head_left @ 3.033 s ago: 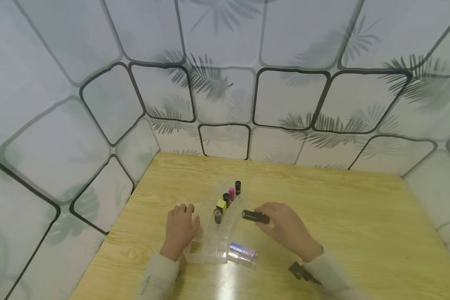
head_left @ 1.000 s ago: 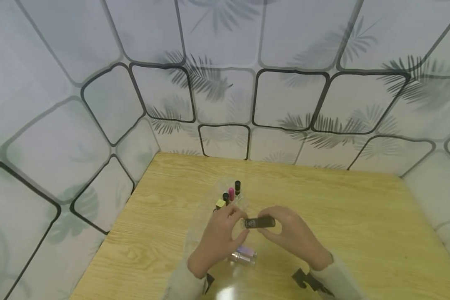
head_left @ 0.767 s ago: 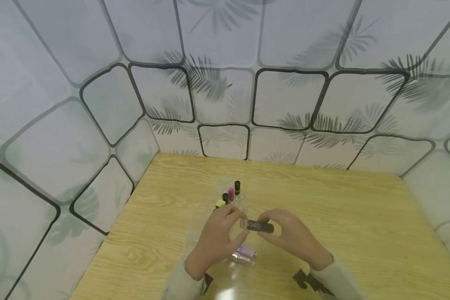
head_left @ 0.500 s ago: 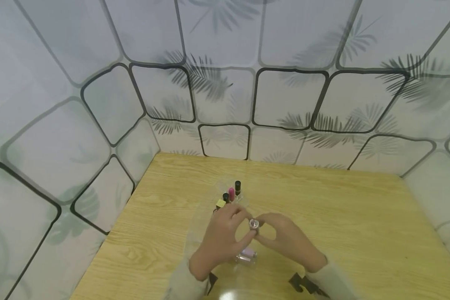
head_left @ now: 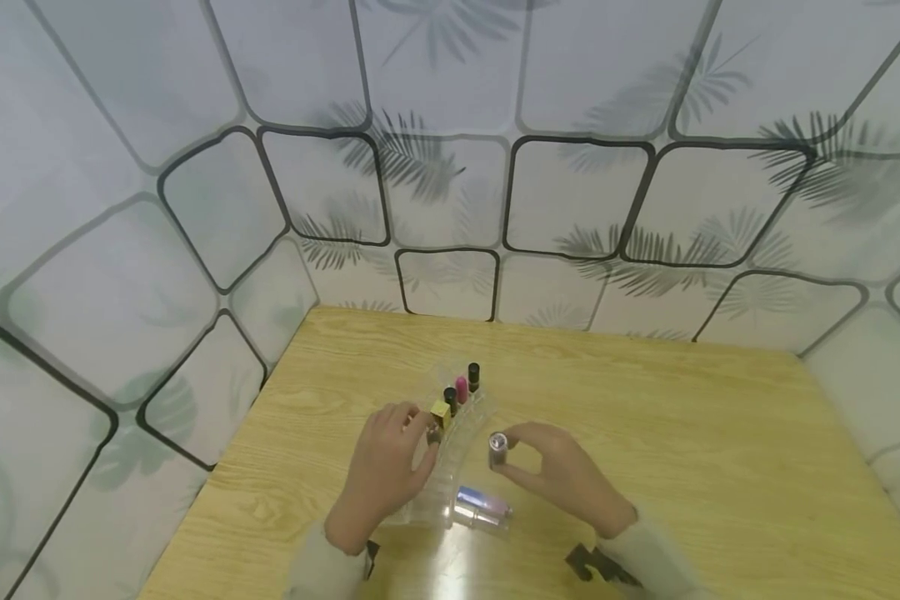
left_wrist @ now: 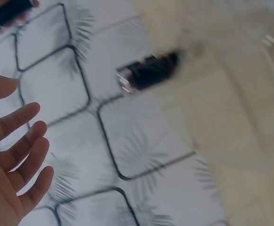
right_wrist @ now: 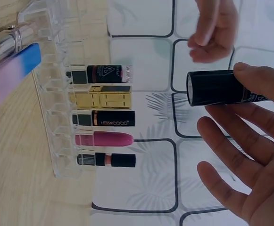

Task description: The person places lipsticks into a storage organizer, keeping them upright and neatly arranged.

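My right hand (head_left: 566,479) pinches a black lipstick tube (head_left: 498,450) between thumb and fingers, upright above the table with its shiny end up. In the right wrist view this lipstick tube (right_wrist: 214,88) looks glossy black. My left hand (head_left: 382,467) is over the left side of a clear lipstick stand (head_left: 453,467); the left wrist view shows its fingers (left_wrist: 33,136) loosely bent, holding nothing. Near its fingertips stands a dark lipstick (right_wrist: 99,74) with a clear patterned end. Beyond it in the row are a gold lipstick (right_wrist: 103,97), a black one, a pink one (right_wrist: 106,139) and another black one.
A blue-to-pink lipstick box (head_left: 483,501) and a silvery clear-capped tube (head_left: 478,518) lie at the stand's near right end. The wooden table (head_left: 682,442) runs back to a patterned cloth wall (head_left: 450,200).
My left hand came right to the black tube, touched its end, then drew back left over the stand. In my right hand the tube has turned from lying to upright.
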Motion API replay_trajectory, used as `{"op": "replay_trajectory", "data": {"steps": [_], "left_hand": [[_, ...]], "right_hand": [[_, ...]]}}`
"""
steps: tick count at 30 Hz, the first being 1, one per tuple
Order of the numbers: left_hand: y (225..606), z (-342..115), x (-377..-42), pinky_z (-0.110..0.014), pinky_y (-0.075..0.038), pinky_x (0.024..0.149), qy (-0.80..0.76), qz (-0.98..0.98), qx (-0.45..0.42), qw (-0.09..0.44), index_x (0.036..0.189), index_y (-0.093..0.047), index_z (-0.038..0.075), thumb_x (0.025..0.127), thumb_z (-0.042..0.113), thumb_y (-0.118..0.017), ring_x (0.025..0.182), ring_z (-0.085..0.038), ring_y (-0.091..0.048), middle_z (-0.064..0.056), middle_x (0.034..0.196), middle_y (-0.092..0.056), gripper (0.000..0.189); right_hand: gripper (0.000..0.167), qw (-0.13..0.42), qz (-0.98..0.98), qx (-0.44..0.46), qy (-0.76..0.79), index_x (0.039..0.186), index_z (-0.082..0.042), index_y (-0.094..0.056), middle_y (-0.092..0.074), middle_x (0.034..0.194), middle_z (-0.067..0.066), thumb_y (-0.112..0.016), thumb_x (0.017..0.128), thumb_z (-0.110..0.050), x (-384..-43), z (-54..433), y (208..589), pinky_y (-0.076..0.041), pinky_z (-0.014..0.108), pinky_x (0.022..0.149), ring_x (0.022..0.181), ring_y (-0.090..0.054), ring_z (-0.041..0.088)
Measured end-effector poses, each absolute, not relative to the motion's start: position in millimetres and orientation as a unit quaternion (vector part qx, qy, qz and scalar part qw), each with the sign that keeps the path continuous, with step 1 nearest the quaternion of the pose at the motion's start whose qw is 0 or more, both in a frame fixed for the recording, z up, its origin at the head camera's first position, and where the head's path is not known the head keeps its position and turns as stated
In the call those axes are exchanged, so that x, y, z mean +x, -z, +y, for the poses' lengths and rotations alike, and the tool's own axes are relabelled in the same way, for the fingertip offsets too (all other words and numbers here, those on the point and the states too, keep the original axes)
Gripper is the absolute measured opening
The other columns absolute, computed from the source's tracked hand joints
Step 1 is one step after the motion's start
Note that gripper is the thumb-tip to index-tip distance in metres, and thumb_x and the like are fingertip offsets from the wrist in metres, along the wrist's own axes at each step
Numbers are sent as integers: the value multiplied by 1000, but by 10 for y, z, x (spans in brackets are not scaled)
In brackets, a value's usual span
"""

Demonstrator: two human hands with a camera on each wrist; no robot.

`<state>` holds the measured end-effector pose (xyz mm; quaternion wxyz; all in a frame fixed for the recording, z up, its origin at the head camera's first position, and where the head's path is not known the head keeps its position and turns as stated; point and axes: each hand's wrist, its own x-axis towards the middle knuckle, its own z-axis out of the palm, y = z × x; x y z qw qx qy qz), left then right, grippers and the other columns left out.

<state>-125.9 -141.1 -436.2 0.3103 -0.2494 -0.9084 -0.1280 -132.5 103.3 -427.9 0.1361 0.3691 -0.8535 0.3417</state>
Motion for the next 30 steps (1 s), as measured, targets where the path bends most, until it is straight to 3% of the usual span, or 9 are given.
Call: {"op": "replay_trajectory", "data": {"steps": [8,20,30], "left_hand": [[4686,-1804,-1317,-40,-50,74,103,-942,-176,265,92,-62,8,72,19,-75,76,-22,-56,-8,89,-60,27],[4989,-1962,-1401,-41,-49,71,89,-969,-119,198,96,-62,6,76,22,-72,76,-24,-57,-10,87,-61,28],[5041,-1980,-1458,-41,-49,69,104,-971,-110,187,88,-62,7,75,21,-72,74,-24,-56,-9,83,-60,21]], "right_hand": [[24,107,-861,352,-351,97,-12,-67,-70,92,-2,-74,75,-17,-1430,846,4406,-53,32,81,85,-65,12],[24,18,-870,306,-386,102,-9,-66,-70,95,1,-71,80,-19,-1623,407,4703,-51,33,85,86,-65,13],[18,-19,-867,292,-404,98,-11,-67,-70,97,2,-70,80,-14,-1677,223,4878,-52,31,84,89,-66,14]]}}
